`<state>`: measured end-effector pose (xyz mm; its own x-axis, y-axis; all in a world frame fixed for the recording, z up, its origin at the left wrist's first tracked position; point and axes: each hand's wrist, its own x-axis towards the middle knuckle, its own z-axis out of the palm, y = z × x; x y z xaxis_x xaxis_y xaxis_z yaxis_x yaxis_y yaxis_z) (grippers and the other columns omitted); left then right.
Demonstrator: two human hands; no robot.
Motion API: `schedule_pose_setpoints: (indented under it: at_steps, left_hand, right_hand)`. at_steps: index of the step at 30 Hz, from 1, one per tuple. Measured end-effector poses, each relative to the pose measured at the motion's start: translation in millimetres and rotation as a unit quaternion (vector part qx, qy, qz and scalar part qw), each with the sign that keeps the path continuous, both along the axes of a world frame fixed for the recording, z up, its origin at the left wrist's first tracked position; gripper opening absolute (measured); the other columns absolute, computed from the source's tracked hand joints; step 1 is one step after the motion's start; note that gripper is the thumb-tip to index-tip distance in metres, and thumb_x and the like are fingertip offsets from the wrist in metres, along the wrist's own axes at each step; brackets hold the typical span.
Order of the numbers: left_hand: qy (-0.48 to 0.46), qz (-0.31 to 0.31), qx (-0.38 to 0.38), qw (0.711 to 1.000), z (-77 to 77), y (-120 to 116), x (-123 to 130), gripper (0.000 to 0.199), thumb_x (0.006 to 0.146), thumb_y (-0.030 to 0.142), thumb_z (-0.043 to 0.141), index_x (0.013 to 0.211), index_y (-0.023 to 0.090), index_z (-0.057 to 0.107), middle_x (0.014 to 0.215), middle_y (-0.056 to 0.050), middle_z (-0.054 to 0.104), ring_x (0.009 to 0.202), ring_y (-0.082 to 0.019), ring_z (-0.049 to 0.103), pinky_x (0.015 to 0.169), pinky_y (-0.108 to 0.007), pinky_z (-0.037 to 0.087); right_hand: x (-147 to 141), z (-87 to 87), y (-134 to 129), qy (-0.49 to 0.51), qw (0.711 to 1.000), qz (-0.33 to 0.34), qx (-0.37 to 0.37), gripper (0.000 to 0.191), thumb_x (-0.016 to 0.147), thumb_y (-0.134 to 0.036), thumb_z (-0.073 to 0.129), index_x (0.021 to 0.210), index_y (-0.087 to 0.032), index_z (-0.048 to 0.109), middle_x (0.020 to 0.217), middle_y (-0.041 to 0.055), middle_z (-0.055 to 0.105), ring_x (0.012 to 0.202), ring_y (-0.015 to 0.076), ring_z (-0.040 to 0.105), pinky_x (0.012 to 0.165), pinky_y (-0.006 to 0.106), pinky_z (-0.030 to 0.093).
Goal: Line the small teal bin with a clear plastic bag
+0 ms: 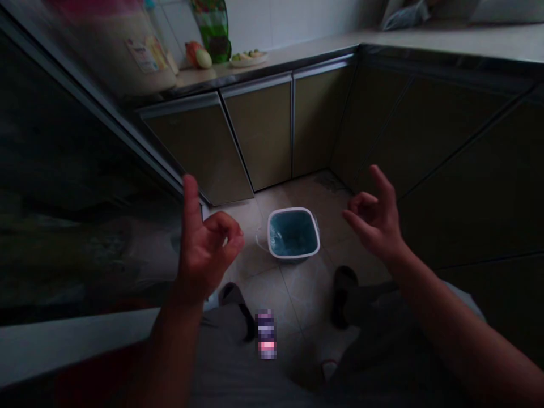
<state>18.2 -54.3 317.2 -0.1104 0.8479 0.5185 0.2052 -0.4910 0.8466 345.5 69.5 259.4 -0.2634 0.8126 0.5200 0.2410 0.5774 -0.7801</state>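
My left hand (208,241) is raised at left of centre, one finger pointing up while thumb and forefinger tips meet in a ring. Nothing shows inside that ring. On the other side, my right hand (376,215) is held up in a similar way, its thumb close to a curled finger and another finger stretched up; it holds nothing I can see. Between and beyond both hands, a bin (314,255) with a white squarish rim and a blue-green inside stands upright on the tiled floor (276,289). Neither hand touches it.
Cabinets (263,133) meet in a corner behind the bin, under a countertop (293,56). A large tub (131,62), a green container (215,34) and a plate (250,61) of small green items sit on it. My feet, in dark slippers (344,283), flank the floor below.
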Motion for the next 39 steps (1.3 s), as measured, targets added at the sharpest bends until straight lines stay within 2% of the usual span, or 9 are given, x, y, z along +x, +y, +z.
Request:
schedule_pose_setpoints:
  at_steps: [2,7,9,13,19,23,26,32,39]
  left_hand:
    - [0.011,-0.003,-0.005,1.000,-8.6,9,-9,0.120,0.084,0.019,0.078,0.168,0.049,-0.002,0.083,0.007,0.061,0.066,-0.013,0.057,0.069,-0.029,0.055]
    - [0.024,0.029,-0.156,0.987,-103.1,85,-54,0.125,0.081,0.013,0.075,0.170,0.029,-0.011,0.073,0.009,0.059,0.063,-0.010,0.053,0.064,-0.021,0.045]
    - [0.011,0.041,-0.174,0.984,-122.1,104,-63,0.127,0.081,0.013,0.075,0.169,0.026,-0.015,0.074,0.008,0.061,0.063,-0.009,0.053,0.063,-0.020,0.043]
    - [-0.011,0.033,-0.143,0.989,-114.7,107,-63,0.125,0.082,0.010,0.074,0.170,0.026,-0.013,0.076,0.008,0.063,0.063,-0.008,0.052,0.063,-0.019,0.041]
    - [-0.014,0.065,-0.132,0.989,-101.7,97,-52,0.099,0.079,0.017,0.076,0.166,0.023,0.029,0.074,0.007,0.061,0.060,-0.008,0.050,0.061,-0.020,0.039]
    - [0.041,0.064,-0.158,0.985,-103.5,85,-36,0.040,0.083,0.033,0.071,0.119,0.015,0.072,0.070,0.004,0.059,0.060,-0.010,0.049,0.059,-0.022,0.039]
    - [0.131,0.019,-0.186,0.974,-110.1,73,-18,0.025,0.086,0.040,0.067,0.079,0.016,0.069,0.070,0.001,0.060,0.065,-0.013,0.053,0.064,-0.025,0.041]
    - [0.360,-0.114,-0.310,0.872,-159.9,51,20,0.023,0.083,0.028,0.061,0.062,0.019,0.054,0.059,0.004,0.049,0.061,-0.013,0.045,0.060,-0.027,0.032]
    - [0.522,-0.262,-0.423,0.693,-233.5,14,42,0.014,0.081,0.030,0.070,0.091,0.024,0.077,0.100,-0.006,0.078,0.092,-0.024,0.069,0.077,-0.030,0.050]
  right_hand:
    - [1,-8.5,6,-0.012,1.000,-0.011,-0.002,0.106,0.091,-0.034,0.069,0.173,-0.035,0.001,0.097,0.0042,0.070,0.068,0.0187,0.061,0.061,0.033,0.054]
    - [1,-61.4,58,-0.170,0.981,-0.011,-0.098,0.114,0.080,-0.020,0.065,0.174,-0.025,0.000,0.080,-0.0008,0.071,0.060,0.0158,0.060,0.062,0.029,0.052]
    - [3,-71.3,69,-0.190,0.974,-0.009,-0.125,0.117,0.078,-0.019,0.062,0.173,-0.023,-0.006,0.079,-0.0015,0.072,0.062,0.0161,0.062,0.065,0.029,0.052]
    - [6,-67.9,66,-0.196,0.971,-0.016,-0.135,0.119,0.077,-0.020,0.062,0.172,-0.022,-0.011,0.082,-0.0017,0.073,0.066,0.0167,0.065,0.068,0.029,0.052]
    - [-2,-64.0,53,-0.236,0.958,-0.035,-0.158,0.108,0.085,-0.024,0.060,0.174,-0.022,-0.002,0.096,0.0026,0.075,0.076,0.0186,0.068,0.076,0.030,0.052]
    - [-15,-70.9,41,-0.302,0.941,-0.039,-0.145,0.079,0.094,-0.030,0.057,0.169,-0.027,0.032,0.111,0.0058,0.076,0.083,0.0189,0.069,0.076,0.028,0.049]
    - [-29,-71.7,26,-0.365,0.926,0.029,-0.092,0.042,0.100,-0.033,0.054,0.139,-0.024,0.067,0.118,0.0079,0.075,0.093,0.0194,0.068,0.079,0.027,0.047]
    - [-52,-92.5,4,-0.509,0.845,0.150,-0.060,0.033,0.106,-0.041,0.046,0.111,-0.022,0.073,0.115,0.0094,0.074,0.095,0.0208,0.070,0.078,0.027,0.045]
    - [-48,-172.2,2,-0.620,0.745,0.202,-0.142,0.043,0.099,-0.034,0.056,0.140,-0.025,0.066,0.135,0.0130,0.070,0.115,0.0289,0.071,0.088,0.033,0.054]
